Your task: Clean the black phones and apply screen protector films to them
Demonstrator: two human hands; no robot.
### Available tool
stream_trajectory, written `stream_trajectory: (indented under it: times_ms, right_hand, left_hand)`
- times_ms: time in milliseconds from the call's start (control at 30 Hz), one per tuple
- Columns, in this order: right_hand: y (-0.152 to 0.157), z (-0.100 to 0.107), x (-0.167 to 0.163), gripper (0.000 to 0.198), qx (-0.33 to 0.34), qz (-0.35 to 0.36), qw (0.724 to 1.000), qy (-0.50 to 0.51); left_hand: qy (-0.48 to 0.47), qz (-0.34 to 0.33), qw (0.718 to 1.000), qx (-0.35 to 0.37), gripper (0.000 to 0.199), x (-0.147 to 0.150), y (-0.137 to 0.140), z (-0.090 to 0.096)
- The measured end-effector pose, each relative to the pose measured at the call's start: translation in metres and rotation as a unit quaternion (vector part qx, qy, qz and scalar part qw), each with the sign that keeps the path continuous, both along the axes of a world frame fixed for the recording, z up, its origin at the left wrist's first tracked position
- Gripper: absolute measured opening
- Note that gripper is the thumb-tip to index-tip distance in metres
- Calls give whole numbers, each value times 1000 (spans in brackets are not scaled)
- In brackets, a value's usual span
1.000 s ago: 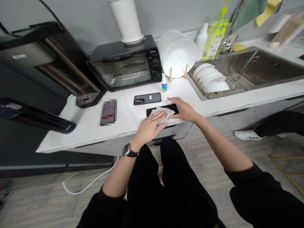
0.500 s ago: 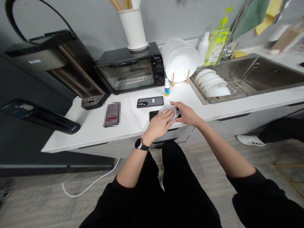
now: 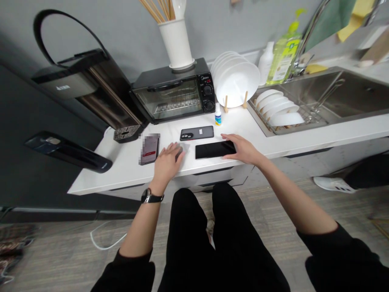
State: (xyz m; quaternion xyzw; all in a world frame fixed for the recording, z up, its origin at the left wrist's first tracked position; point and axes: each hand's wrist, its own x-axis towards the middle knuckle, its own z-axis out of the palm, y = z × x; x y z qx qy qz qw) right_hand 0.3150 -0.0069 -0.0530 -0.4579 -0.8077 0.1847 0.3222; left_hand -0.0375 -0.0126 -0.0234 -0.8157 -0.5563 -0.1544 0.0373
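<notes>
Black glossy flat smartphone [image 3: 215,149] near desk [image 3: 121,170] edge, right hand [image 3: 243,149] flat at its 3 o'clock end; left hand [image 3: 166,164] spread on grey cloth [image 3: 182,147] at 9 o'clock. Risk: nudge slides phone off edge.

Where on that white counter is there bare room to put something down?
Bare counter lies left of the blurred phone, and between the sink rack and the front edge. It is crowded mid-counter: left hand on a cloth, right hand on the dark phone, another phone behind.
</notes>
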Motion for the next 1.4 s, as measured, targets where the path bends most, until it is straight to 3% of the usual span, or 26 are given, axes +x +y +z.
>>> stream_trajectory:
  times_ms: [133,233,333,533,633,800,933,1033,1200,1300,1400]
  right_hand:
    - [0,1,-1,96,5,3,1000,-31]
    - [-1,2,-3,98,17,5,999,-41]
    - [-3,3,-4,94,11,-10,999,-32]
    - [-6,5,-4,92,-3,-35,999,-12]
    - [-7,5,-5,91,-6,-40,999,-6]
    - [-7,6,-6,89,-5,-39,999,-6]
    - [-7,5,-5,90,-9,-38,999,3]
    - [-7,3,-4,89,-10,-36,999,33]
    - [-5,-2,-5,87,4,-85,995,57]
    - [-3,-3,-6,88,9,-122,991,59]
    - [-1,-5,-6,94,15,-158,985,74]
  left_hand:
    - [-24,-19,1000,5,52,7,44,12]
    - [6,-53,995,-79,73,10,84,16]
    - [18,-78,990,-119,68,9,106,15]
    - [-17,-61,997,-46,65,11,87,15]
    - [-72,-37,996,29,45,9,79,24]
    - [-155,54,977,138,36,-7,82,63]
    - [-203,41,971,121,27,-18,87,102]
    - [-219,10,972,89,29,-11,104,114]
    - [-98,-109,982,-121,25,29,145,88]
    - [-80,-143,976,-143,31,51,144,67]
    - [-73,-102,990,-60,53,54,107,55]
